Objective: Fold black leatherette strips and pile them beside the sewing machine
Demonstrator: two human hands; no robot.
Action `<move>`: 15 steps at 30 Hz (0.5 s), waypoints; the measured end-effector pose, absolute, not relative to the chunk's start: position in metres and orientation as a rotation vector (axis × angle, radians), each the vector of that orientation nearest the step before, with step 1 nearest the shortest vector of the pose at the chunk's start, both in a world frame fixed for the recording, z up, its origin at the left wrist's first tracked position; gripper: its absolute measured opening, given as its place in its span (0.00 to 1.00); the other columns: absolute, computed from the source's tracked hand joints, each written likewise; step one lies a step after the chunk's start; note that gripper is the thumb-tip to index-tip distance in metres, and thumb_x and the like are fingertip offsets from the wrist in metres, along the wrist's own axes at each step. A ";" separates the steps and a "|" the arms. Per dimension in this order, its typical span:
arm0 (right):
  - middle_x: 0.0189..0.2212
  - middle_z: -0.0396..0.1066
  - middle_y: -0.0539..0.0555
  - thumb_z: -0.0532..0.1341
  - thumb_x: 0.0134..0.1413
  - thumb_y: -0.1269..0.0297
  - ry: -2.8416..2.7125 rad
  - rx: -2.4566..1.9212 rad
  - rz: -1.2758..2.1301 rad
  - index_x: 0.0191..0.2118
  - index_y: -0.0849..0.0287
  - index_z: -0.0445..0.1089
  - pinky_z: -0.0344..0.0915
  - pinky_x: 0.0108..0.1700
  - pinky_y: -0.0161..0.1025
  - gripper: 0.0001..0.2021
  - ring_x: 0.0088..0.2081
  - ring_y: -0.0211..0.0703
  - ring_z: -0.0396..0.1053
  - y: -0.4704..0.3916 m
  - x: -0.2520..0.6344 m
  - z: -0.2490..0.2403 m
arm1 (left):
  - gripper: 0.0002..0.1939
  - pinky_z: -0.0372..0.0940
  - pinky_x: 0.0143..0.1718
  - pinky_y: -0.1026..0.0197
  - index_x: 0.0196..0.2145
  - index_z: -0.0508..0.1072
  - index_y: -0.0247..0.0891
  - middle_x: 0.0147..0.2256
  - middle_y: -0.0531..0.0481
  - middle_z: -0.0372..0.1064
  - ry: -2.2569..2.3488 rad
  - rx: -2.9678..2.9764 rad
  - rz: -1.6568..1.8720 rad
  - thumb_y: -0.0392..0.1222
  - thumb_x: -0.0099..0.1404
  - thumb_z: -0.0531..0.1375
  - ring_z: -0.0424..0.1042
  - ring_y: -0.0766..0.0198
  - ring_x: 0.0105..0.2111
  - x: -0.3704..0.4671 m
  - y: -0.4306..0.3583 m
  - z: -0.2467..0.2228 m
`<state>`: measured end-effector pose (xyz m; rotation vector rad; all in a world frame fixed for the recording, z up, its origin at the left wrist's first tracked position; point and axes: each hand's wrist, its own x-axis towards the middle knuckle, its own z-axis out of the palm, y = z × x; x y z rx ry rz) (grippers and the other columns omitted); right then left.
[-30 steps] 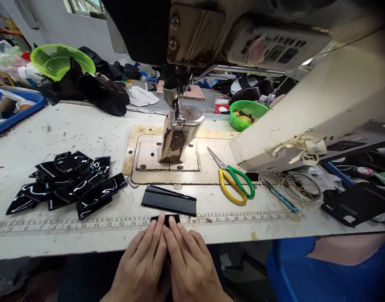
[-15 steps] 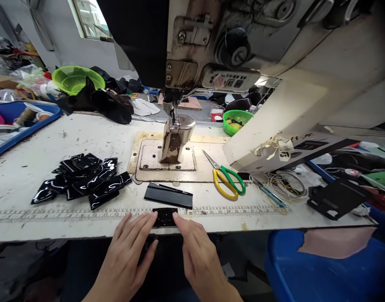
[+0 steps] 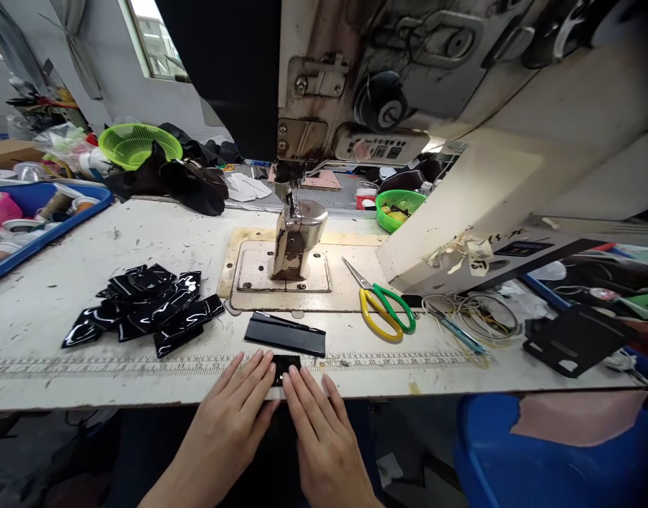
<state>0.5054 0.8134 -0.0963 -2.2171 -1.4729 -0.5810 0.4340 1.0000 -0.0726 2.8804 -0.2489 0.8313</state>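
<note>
A small black shiny strip (image 3: 286,365) lies flat at the table's front edge, partly covered by my fingers. My left hand (image 3: 233,409) rests on its left end with the fingers stretched out. From the right, my right hand (image 3: 321,427) presses the strip with its fingertips, fingers extended side by side. Just beyond lies a longer black strip (image 3: 285,335), flat on the table. To the left is a loose pile of glossy black pieces (image 3: 149,307). A printed ruler scale (image 3: 398,361) runs along the table under my hands.
A sewing machine post (image 3: 295,243) stands ahead, under the machine head. Scissors (image 3: 384,307) with yellow and green handles lie right of it, near a teal-handled tool (image 3: 458,335) and tangled thread. A blue tray (image 3: 64,222) sits at far left, a blue stool (image 3: 514,451) at lower right.
My right hand has moved left and laid its fingers flat over the strip's right part. My left hand has slid slightly right, covering more of it. The view has shifted a little.
</note>
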 end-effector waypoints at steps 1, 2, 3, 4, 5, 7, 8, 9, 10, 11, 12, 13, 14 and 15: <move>0.63 0.66 0.60 0.45 0.58 0.84 -1.483 -2.186 -0.552 0.68 0.69 0.57 0.61 0.67 0.53 0.32 0.67 0.49 0.59 0.808 0.504 -0.099 | 0.20 0.62 0.65 0.51 0.61 0.68 0.31 0.60 0.42 0.70 -0.255 2.893 0.842 0.33 0.73 0.53 0.67 0.57 0.62 0.432 1.001 -0.074; 0.64 0.65 0.60 0.46 0.59 0.84 -1.468 -2.150 -0.532 0.69 0.68 0.55 0.63 0.66 0.52 0.32 0.67 0.50 0.59 0.802 0.504 -0.101 | 0.21 0.62 0.65 0.53 0.62 0.66 0.31 0.60 0.43 0.69 -0.255 2.903 0.854 0.32 0.73 0.53 0.66 0.58 0.63 0.429 1.001 -0.076; 0.64 0.64 0.60 0.46 0.60 0.83 -1.419 -2.121 -0.521 0.69 0.67 0.54 0.65 0.64 0.50 0.32 0.67 0.50 0.59 0.796 0.504 -0.102 | 0.23 0.62 0.65 0.54 0.64 0.64 0.32 0.60 0.43 0.69 -0.256 2.912 0.862 0.31 0.73 0.53 0.66 0.59 0.63 0.427 1.002 -0.078; 0.65 0.63 0.61 0.48 0.62 0.81 -1.339 -2.104 -0.518 0.69 0.66 0.55 0.67 0.63 0.48 0.30 0.66 0.49 0.61 0.790 0.504 -0.103 | 0.23 0.62 0.65 0.55 0.64 0.64 0.33 0.60 0.44 0.69 -0.261 2.916 0.870 0.30 0.73 0.53 0.66 0.59 0.63 0.424 1.003 -0.079; 0.65 0.63 0.62 0.50 0.63 0.80 -1.251 -2.095 -0.516 0.69 0.64 0.56 0.69 0.61 0.46 0.29 0.66 0.49 0.62 0.785 0.506 -0.102 | 0.24 0.62 0.64 0.56 0.64 0.64 0.34 0.60 0.45 0.70 -0.270 2.914 0.873 0.29 0.73 0.53 0.66 0.60 0.62 0.422 1.003 -0.079; 0.63 0.65 0.61 0.53 0.65 0.79 -1.120 -2.095 -0.511 0.67 0.62 0.61 0.71 0.59 0.43 0.26 0.64 0.49 0.65 0.781 0.510 -0.098 | 0.23 0.64 0.63 0.57 0.62 0.67 0.36 0.58 0.47 0.72 -0.303 2.879 0.895 0.27 0.72 0.51 0.68 0.61 0.61 0.418 1.005 -0.080; 0.61 0.68 0.60 0.54 0.65 0.78 -1.102 -2.091 -0.514 0.66 0.61 0.62 0.72 0.58 0.43 0.25 0.62 0.48 0.66 0.782 0.513 -0.095 | 0.23 0.65 0.61 0.58 0.61 0.69 0.36 0.57 0.47 0.72 -0.317 2.853 0.907 0.26 0.72 0.51 0.70 0.61 0.59 0.416 1.005 -0.079; 0.58 0.71 0.59 0.55 0.65 0.77 -1.124 -2.076 -0.526 0.65 0.61 0.64 0.72 0.58 0.44 0.24 0.61 0.48 0.67 0.784 0.516 -0.092 | 0.22 0.66 0.59 0.58 0.60 0.70 0.36 0.56 0.47 0.73 -0.329 2.831 0.911 0.26 0.72 0.50 0.71 0.61 0.58 0.415 1.006 -0.079; 0.56 0.73 0.59 0.56 0.66 0.75 -1.172 -2.058 -0.540 0.64 0.61 0.65 0.71 0.59 0.46 0.22 0.60 0.49 0.68 0.789 0.519 -0.090 | 0.22 0.67 0.58 0.58 0.59 0.71 0.36 0.56 0.47 0.74 -0.336 2.814 0.908 0.26 0.73 0.49 0.72 0.61 0.57 0.415 1.006 -0.078; 0.55 0.74 0.58 0.57 0.66 0.74 -1.229 -2.043 -0.552 0.63 0.61 0.66 0.71 0.60 0.48 0.21 0.59 0.50 0.69 0.794 0.522 -0.087 | 0.22 0.68 0.57 0.58 0.58 0.72 0.35 0.55 0.47 0.75 -0.335 2.798 0.903 0.27 0.73 0.49 0.73 0.61 0.55 0.415 1.006 -0.077; 0.54 0.75 0.58 0.57 0.66 0.75 -1.282 -2.025 -0.561 0.62 0.62 0.67 0.70 0.61 0.50 0.20 0.58 0.50 0.70 0.799 0.524 -0.085 | 0.21 0.69 0.56 0.58 0.58 0.72 0.35 0.54 0.47 0.75 -0.327 2.778 0.902 0.27 0.73 0.49 0.73 0.61 0.54 0.415 1.006 -0.076; 0.53 0.75 0.58 0.57 0.65 0.75 -1.329 -1.995 -0.567 0.60 0.62 0.69 0.69 0.61 0.51 0.19 0.56 0.49 0.72 0.804 0.525 -0.083 | 0.20 0.69 0.55 0.59 0.57 0.72 0.35 0.53 0.47 0.76 -0.309 2.751 0.897 0.28 0.73 0.50 0.74 0.61 0.52 0.415 1.006 -0.075; 0.51 0.77 0.57 0.57 0.65 0.77 -1.354 -1.953 -0.557 0.58 0.61 0.71 0.69 0.61 0.50 0.19 0.54 0.48 0.74 0.807 0.526 -0.080 | 0.19 0.69 0.55 0.60 0.56 0.73 0.36 0.51 0.47 0.77 -0.287 2.701 0.898 0.28 0.73 0.52 0.75 0.62 0.51 0.414 1.005 -0.073; 0.48 0.78 0.55 0.56 0.64 0.79 -1.354 -1.902 -0.523 0.56 0.60 0.72 0.71 0.60 0.48 0.18 0.51 0.46 0.75 0.810 0.527 -0.077 | 0.18 0.69 0.55 0.61 0.55 0.74 0.38 0.50 0.49 0.78 -0.257 2.623 0.896 0.28 0.72 0.53 0.75 0.62 0.51 0.413 1.003 -0.070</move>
